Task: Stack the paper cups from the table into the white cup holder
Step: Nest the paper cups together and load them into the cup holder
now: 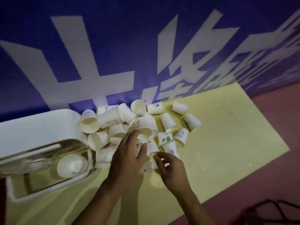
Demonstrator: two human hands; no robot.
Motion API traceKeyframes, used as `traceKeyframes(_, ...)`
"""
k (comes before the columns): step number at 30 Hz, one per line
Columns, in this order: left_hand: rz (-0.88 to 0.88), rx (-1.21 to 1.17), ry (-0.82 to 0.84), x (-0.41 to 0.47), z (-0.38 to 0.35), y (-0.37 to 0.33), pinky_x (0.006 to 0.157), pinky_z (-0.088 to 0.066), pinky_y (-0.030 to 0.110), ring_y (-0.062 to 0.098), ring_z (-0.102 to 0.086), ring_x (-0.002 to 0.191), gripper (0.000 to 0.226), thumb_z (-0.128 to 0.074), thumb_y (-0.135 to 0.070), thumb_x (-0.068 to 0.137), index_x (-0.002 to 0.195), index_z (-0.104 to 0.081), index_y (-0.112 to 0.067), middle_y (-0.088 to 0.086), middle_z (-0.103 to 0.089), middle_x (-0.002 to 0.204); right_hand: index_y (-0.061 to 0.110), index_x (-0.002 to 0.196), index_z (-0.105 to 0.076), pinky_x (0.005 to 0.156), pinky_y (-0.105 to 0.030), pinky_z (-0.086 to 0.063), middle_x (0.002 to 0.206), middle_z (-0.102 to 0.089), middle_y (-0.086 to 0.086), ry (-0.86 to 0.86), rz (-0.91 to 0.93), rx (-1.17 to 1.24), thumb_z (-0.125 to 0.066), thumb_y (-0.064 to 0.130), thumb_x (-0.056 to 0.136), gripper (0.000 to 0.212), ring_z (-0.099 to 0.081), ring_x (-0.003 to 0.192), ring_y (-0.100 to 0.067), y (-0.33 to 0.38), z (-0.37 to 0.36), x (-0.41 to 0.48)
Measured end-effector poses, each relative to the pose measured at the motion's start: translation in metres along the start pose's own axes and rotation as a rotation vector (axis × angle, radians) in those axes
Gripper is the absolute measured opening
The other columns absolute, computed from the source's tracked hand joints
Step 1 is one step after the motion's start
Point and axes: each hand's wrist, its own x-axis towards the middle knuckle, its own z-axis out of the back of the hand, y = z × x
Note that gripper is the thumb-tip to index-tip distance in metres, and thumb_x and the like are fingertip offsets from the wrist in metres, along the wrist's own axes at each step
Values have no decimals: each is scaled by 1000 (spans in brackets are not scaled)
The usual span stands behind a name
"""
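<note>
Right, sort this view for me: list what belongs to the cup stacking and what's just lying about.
Job: loose white paper cups; white plastic cup holder; panda-printed paper cup gripped by left hand; right hand beside it.
Lying about: pale yellow table; blue banner with white characters; reddish floor.

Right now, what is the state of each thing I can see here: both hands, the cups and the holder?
left hand: grips the panda cup.
right hand: fingers loosely curled beside the cups; grip unclear.
loose paper cups: scattered, most lying on their sides on the yellow table.
green-print cup: lying on its side in the pile.
white cup holder: cups already inside.
</note>
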Motion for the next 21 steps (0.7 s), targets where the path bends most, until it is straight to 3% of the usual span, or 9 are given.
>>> traceKeyframes(2, -28, 43, 72, 21, -31, -20, 97, -49, 28, 11, -52, 129, 45, -59, -42, 98, 140, -53, -28, -8, -55, 143, 27, 115, -75, 75, -26, -56, 104, -73, 19, -25, -32, 14, -64, 30, 99, 20, -67, 87, -4, -18, 25, 7)
traceKeyframes(5, -99, 130, 196, 59, -83, -51, 97, -45, 24, 14, -48, 135, 55, -60, -48, 97, 146, -48, -26, -6, -48, 151, 26, 114, -76, 78, -22, -54, 107, -73, 21, -64, -75, 12, -65, 29, 99, 19, -66, 89, -1, -50, 65, 22)
traceKeyframes(10, -187, 407, 426, 151, -168, -82, 114, -39, 37, 20, -32, 148, 73, -63, -44, 95, 156, -31, -22, 0, -28, 164, 24, 114, -76, 78, -19, -52, 107, -72, 19, -89, -124, -5, -66, 27, 98, 20, -64, 89, 4, -95, 118, 55)
traceKeyframes(13, -241, 615, 500, 204, -209, -81, 114, -37, 38, 23, -33, 146, 77, -68, -37, 92, 155, -28, -22, 3, -30, 162, 26, 115, -75, 79, -21, -54, 108, -72, 20, -90, -149, 23, -65, 29, 98, 20, -64, 90, 4, -117, 141, 73)
traceKeyframes(17, -297, 853, 571, 247, -247, -70, 114, -35, 38, 25, -34, 144, 86, -73, -29, 87, 157, -22, -23, 4, -32, 160, 25, 114, -75, 74, -13, -50, 108, -71, 22, -108, -191, 68, -65, 28, 98, 19, -64, 89, 4, -143, 159, 95)
traceKeyframes(21, -368, 945, 644, 267, -275, -63, 115, -33, 38, 23, -38, 141, 84, -71, -28, 89, 158, -23, -24, 1, -36, 158, 24, 113, -75, 71, -8, -46, 107, -71, 21, -114, -221, 90, -66, 25, 98, 18, -64, 88, 5, -164, 167, 113)
